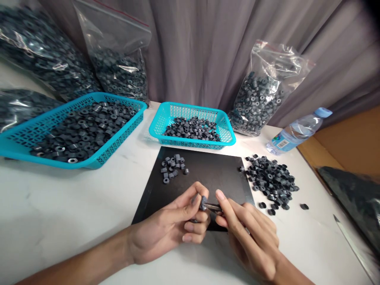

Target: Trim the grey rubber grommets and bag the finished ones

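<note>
My left hand (175, 221) pinches a small dark grey ring-shaped part (203, 202) between thumb and forefinger; another dark piece shows partly among its lower fingers. Closed around a slim metal tool (213, 207) is my right hand (249, 233), its forefinger stretched along the top. The tool's tip touches the part, and its handle is hidden in the palm. Both hands are over the near edge of a black mat (208, 170). On the mat's upper left sits a small group of grey parts (172, 164). A larger heap (273, 178) of dark parts lies right of the mat.
Two blue baskets hold dark parts, a large one (95, 163) at left and a smaller one (192, 143) behind the mat. Filled clear bags (118, 71) stand back left, another bag (258, 99) back right. A water bottle (298, 132) leans right. A dark bag (353, 202) is far right.
</note>
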Demonstrator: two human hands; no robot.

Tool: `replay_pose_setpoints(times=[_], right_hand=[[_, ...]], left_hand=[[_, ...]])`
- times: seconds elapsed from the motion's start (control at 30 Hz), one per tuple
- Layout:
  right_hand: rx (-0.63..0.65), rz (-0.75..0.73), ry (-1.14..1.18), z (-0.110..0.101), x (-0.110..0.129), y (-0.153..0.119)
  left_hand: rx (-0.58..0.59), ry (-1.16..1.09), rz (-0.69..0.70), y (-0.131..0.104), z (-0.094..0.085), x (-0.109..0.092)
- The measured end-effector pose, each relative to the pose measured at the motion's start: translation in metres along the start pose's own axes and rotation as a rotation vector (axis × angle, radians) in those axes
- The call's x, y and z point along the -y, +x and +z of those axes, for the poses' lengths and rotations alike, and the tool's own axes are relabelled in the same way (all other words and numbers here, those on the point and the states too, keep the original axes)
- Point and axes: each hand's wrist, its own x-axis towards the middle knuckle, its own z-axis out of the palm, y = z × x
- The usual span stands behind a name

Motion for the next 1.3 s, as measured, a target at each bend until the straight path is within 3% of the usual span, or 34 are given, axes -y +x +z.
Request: replay_pose_setpoints(times=[0.37, 0.63, 1.3], right_hand=[[-0.1, 0.041, 0.068, -0.0002, -0.0008, 0.0021], [0.006, 0.041, 0.1, -0.0008, -0.0022, 0.0017], [0.017, 0.016, 0.024, 0.0006, -0.0007, -0.0007]], left_hand=[[0.004, 0.027, 0.038, 0.0008, -0.0001, 0.0005], [-0.033, 0.103, 0.067, 0.0028, -0.0018, -0.0002], [-0.002, 0.071, 0.038, 0.0004, -0.0032, 0.0017]])
